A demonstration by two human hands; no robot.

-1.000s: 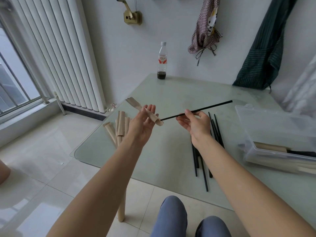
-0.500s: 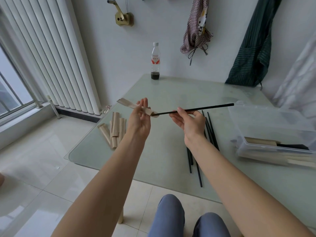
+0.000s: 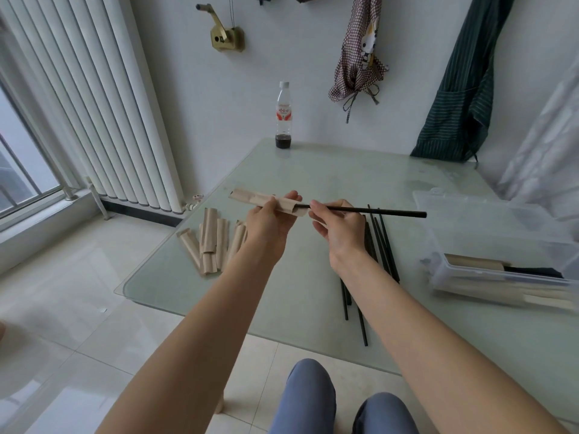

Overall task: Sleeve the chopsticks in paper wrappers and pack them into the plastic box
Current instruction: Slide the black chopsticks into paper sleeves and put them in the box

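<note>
1. Left hand (image 3: pixel 266 220) holds one paper wrapper (image 3: pixel 266 200) level above the desk (image 3: pixel 313 277); grip closed, fingers curled over the top of the wrapper near its open right end
2. Right hand (image 3: pixel 338 227) holds one black chopstick (image 3: pixel 369 210); grip is a pinch of thumb and fingers close to the tip. The tip sits at, probably just inside, the wrapper mouth; the rest sticks out to the right over the desk
3. Step in hand, as judged: feeding the chopstick into the wrapper. To do it well: keep chopstick and wrapper on one line, keep the left grip light so the mouth is not squashed flat, push in short strokes and re-pinch further back along the chopstick each time. A tilted tip would likely catch or tear the paper
4. Count, empty wrappers (image 3: pixel 213 242) lying on the desk at left: about six, overlapping, so not exact
5. Count, loose chopsticks (image 3: pixel 383 245) on the desk under the right forearm: at least four, partly hidden
6. Count, plastic box (image 3: pixel 488 245) at right: one, lid open; sleeved chopsticks (image 3: pixel 476 263) inside, at least two, number unclear
7. Also one bottle (image 3: pixel 284 115) at the far edge of the desk
</note>
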